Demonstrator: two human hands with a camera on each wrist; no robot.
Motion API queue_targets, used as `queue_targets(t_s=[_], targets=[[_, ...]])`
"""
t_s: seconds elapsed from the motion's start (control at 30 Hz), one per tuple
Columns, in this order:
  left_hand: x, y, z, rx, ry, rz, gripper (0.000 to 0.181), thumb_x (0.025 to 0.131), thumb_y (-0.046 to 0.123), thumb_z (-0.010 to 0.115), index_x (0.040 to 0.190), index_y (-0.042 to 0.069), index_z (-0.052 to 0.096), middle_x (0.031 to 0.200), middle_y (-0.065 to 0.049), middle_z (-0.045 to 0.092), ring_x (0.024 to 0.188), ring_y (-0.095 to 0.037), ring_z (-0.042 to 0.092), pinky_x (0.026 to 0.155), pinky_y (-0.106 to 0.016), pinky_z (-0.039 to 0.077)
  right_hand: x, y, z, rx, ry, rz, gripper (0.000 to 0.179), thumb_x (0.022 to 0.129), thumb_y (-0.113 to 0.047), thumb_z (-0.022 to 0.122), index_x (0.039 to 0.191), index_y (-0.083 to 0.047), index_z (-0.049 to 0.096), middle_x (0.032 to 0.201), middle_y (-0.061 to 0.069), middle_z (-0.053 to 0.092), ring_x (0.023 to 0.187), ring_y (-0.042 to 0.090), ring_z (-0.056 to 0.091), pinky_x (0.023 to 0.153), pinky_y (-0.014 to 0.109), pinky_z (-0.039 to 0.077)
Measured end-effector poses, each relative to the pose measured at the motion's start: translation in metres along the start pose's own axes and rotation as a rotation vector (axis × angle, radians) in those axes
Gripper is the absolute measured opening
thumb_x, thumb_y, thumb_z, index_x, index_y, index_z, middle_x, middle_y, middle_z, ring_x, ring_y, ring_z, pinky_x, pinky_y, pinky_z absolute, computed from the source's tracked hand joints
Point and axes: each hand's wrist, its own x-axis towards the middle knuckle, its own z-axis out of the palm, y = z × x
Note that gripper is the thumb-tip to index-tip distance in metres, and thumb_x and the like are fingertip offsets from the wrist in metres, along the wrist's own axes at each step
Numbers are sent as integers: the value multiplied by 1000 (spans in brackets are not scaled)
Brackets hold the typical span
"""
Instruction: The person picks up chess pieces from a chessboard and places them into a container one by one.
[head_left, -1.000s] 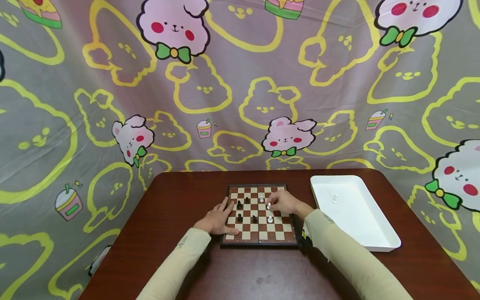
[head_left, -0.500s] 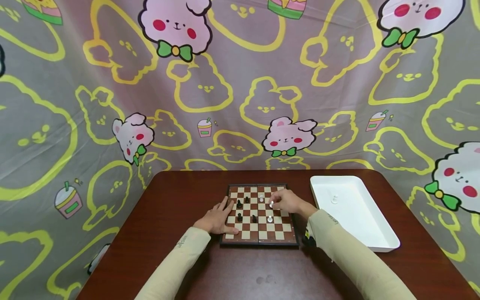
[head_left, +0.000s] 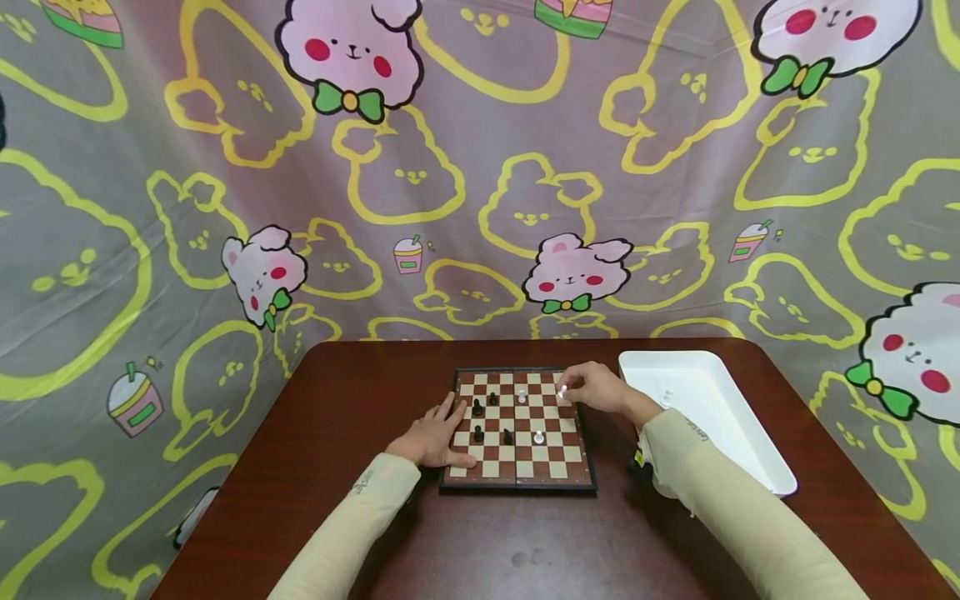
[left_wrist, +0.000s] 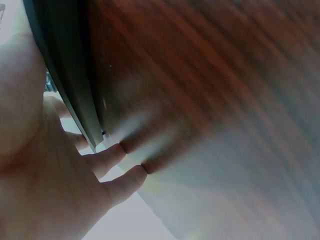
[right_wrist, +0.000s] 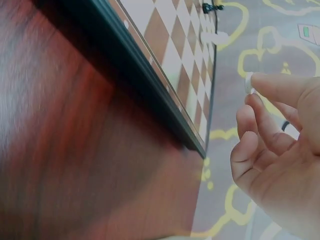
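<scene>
One white piece point(head_left: 562, 390) is pinched between the thumb and forefinger of the person's right hand point(head_left: 596, 388), over the board point(head_left: 553, 470) towards its 2 o'clock corner, 12 being the far edge. From where an onlooker stands, its base appears lifted from the squares, though its tilt cannot be made out. Such a piece should handle as light and stiff, probably moulded plastic: hard to crush, but smooth and small enough to slip or twist between dry fingertips. The best hold is likely at the narrow neck below the head, with a gentle squeeze, leaving the base free. At 9 o'clock, the left hand point(head_left: 431, 440) lies with its fingers straight and spread, gripping nothing, its thumb over the board's edge; it may serve to steady the board. Four black pieces point(head_left: 477, 407) stand on the left half, two further white pieces point(head_left: 539, 437) on the right. At 3 o'clock from the board sits the tray point(head_left: 720, 417), with another white one point(head_left: 667, 398) inside. Compared with half a second earlier, the right hand and its piece have shifted towards 2 o'clock, and the right sleeve point(head_left: 720, 492) now covers more of the tray; the left hand and the standing pieces keep their places.
</scene>
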Motion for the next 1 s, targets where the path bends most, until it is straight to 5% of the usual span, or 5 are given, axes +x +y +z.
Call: queue_targets(t_s=[0.27,1.0], targets=[[0,-1,1,-4,0,-1,109,75,69,63,154,15,11,158,-13,-1,137,-40,22,100,-57,32,-8,9,-23,-29,17,6,15,90,-14,65,102,-5,70,97,2,66,85,18,58,69,37,48],[1,-1,1,5,-19,-1,109,75,71,60,154,16,9,158,-13,-2,137,-41,21,101,-58,29,-35,53,-72,-12,104,57,15,89,-7,64,100,2,67,93,10,64,83,22,59,68,35,47]])
